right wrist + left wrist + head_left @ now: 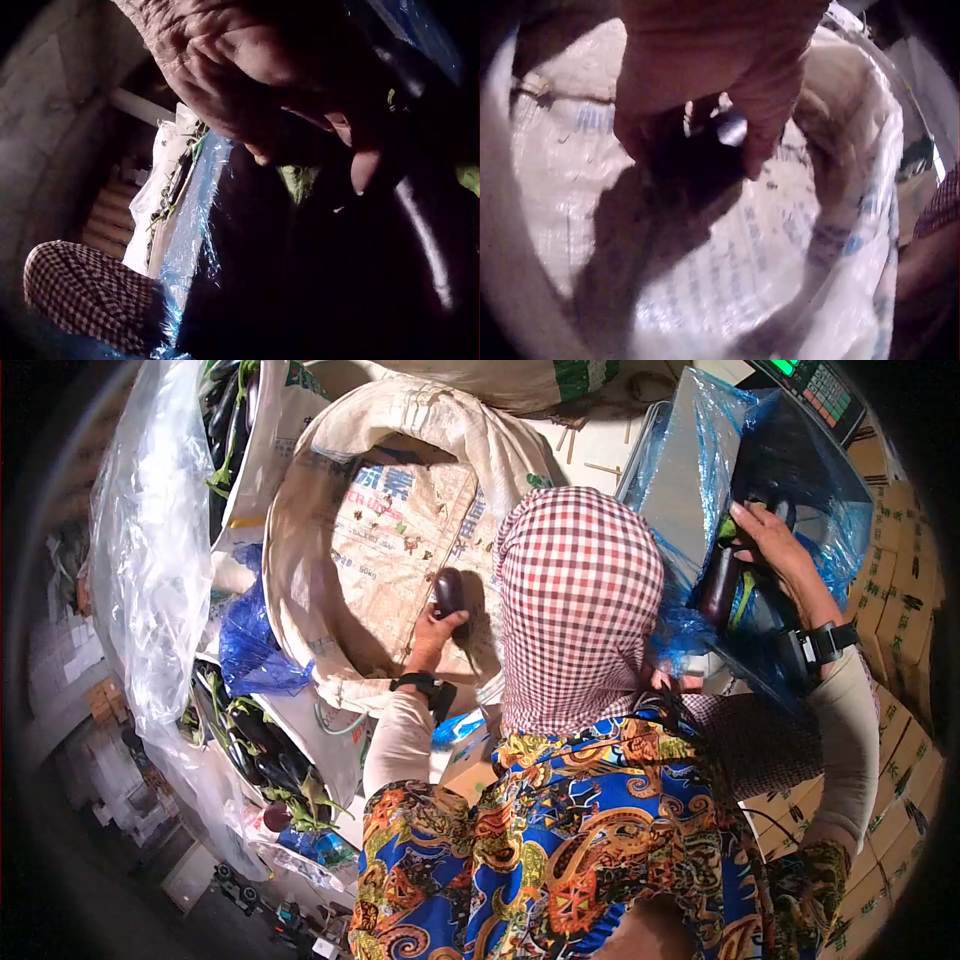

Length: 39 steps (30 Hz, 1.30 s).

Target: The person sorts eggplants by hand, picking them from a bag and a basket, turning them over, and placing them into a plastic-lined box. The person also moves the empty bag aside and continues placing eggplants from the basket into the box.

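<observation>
My left hand (430,638) grips a dark purple eggplant (449,590) over the open mouth of a large woven sack (290,530). In the left wrist view, the shaded eggplant (731,131) shows a bright glint between thumb and fingers. At the right, my right hand (778,548) reaches into a box lined with blue plastic film (690,460). Its fingers hold an eggplant (717,588) near the green stem end; the stem cap (298,182) shows beside the fingertips in the right wrist view. Other eggplants lie around it, mostly in shadow.
More eggplants lie at left, in an upper batch (228,435) and a lower batch (265,745), beside clear plastic sheeting (150,560). A scale with a lit display (815,390) stands at top right. Stacked cartons (900,580) line the right side. A person's checked head covering (580,590) fills the middle.
</observation>
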### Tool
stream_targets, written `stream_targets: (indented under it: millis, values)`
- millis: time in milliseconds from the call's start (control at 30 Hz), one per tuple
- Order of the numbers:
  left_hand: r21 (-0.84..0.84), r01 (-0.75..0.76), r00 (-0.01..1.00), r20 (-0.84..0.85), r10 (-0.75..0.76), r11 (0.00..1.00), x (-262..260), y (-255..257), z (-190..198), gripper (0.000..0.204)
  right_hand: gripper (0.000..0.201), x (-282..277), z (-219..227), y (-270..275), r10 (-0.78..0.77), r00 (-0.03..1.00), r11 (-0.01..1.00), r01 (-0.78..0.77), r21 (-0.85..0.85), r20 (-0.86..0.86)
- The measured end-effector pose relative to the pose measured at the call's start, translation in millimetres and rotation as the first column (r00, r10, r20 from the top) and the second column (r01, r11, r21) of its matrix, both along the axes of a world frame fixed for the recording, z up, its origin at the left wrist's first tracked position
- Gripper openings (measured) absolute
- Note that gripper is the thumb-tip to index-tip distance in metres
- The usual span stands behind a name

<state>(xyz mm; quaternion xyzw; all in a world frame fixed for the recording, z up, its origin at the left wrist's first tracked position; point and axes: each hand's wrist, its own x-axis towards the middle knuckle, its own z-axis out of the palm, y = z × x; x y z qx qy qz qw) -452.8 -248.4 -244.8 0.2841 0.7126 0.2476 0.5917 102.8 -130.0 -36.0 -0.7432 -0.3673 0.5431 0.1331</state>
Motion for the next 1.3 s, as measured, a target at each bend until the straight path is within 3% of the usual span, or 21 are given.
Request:
stream_targets:
  millis: [33,100,133,233,300,333,367,433,467,567,667,700,800,933,1033,1100,1167,1200,1233,1300]
  values:
    - [-0.031,-0.042,0.998,0.046,0.043,0.999,12.1,17.6,41.2,0.049,0.072,-2.0,3.6,-2.2,0.031,0.999,0.999,-0.031,0.008,0.036]
    - [-0.048,-0.026,0.983,0.181,0.034,0.999,8.2,47.3,72.5,0.05,0.069,-7.9,14.2,-5.4,0.085,0.99,0.996,-0.089,0.029,0.108]
    - [0.023,-0.063,0.971,0.233,0.056,0.998,9.4,62.3,84.6,0.043,0.063,-2.3,6.7,-8.4,0.074,0.991,0.995,-0.081,0.055,0.114]
    - [0.136,-0.111,0.918,0.394,0.049,0.984,4.5,108.5,113.8,0.034,0.056,2.2,22.6,-5.6,0.316,0.944,0.948,-0.317,-0.008,0.093]
    - [0.205,-0.148,0.86,0.51,0.023,0.967,13.0,135.1,142.9,0.034,0.045,18.0,15.5,-6.2,0.438,0.869,0.883,-0.464,0.07,0.232]
    - [0.222,-0.138,0.825,0.564,-0.011,0.965,12.3,149.3,149.4,0.033,0.044,16.4,31.1,-3.0,0.486,0.845,0.855,-0.513,0.082,0.223]
    - [0.23,-0.16,0.818,0.575,-0.002,0.96,12.3,162.2,155.6,0.046,0.042,14.9,41.6,-2.4,0.533,0.819,0.823,-0.56,0.094,0.215]
    - [0.311,-0.106,0.8,0.591,-0.105,0.944,39.3,181.7,202.2,0.054,0.039,17.8,49.0,-8.8,0.469,0.863,0.85,-0.499,0.17,0.188]
    - [0.27,-0.077,0.759,0.64,-0.118,0.96,43.7,190.3,215.4,0.061,0.038,20.4,53.0,-10.0,0.452,0.872,0.854,-0.484,0.191,0.189]
    - [0.359,-0.119,0.665,0.721,-0.194,0.926,75.6,210.3,251.2,0.061,0.034,18.6,71.3,-13.6,0.382,0.91,0.874,-0.412,0.259,0.16]
    - [0.419,-0.047,0.612,0.73,-0.306,0.907,106.5,229.2,277.6,0.058,0.039,29.3,65.4,-13.4,0.387,0.905,0.843,-0.426,0.33,0.178]
    - [0.416,-0.028,0.592,0.739,-0.32,0.909,118.2,236.0,288.4,0.055,0.04,26.9,70.2,-14.2,0.344,0.931,0.863,-0.364,0.351,0.121]
    - [0.448,0.079,0.605,0.688,-0.4,0.89,164.1,253.6,316.9,0.047,0.046,10.0,91.0,-8.3,0.245,0.969,0.888,-0.212,0.409,-0.031]
    - [0.538,0.325,0.585,0.532,-0.613,0.778,244.2,258.8,362.8,0.043,0.046,-0.2,110.1,-0.3,0.147,0.977,0.84,-0.04,0.542,-0.155]
    - [0.57,0.54,0.591,0.268,-0.761,0.62,303.0,243.2,391.7,0.046,0.049,-4.7,125.1,2.2,0.144,0.951,0.793,0.055,0.607,-0.275]
    - [0.581,0.613,0.586,0.121,-0.801,0.536,333.0,242.1,384.7,0.056,0.055,-13.6,130.7,-1.6,0.143,0.9,0.718,0.192,0.669,-0.412]
    - [0.595,0.628,0.508,0.175,-0.844,0.502,363.9,232.7,383.4,0.058,0.061,-14.4,131.9,-2.2,0.157,0.922,0.688,0.155,0.709,-0.354]
    - [0.6,0.584,0.57,0.177,-0.803,0.547,376.6,222.1,382.6,0.061,0.068,-10.8,129.0,-3.9,0.052,0.99,0.709,0.058,0.703,-0.134]
    - [0.605,0.581,0.586,0.152,-0.796,0.544,385.9,220.0,372.5,0.063,0.074,-8.1,129.0,-5.2,-0.028,0.998,0.701,0.065,0.71,-0.064]
    - [0.614,0.605,0.586,0.087,-0.805,0.507,400.2,215.3,370.3,0.066,0.06,6.0,128.5,-9.4,0.006,0.991,0.745,0.085,0.662,-0.134]
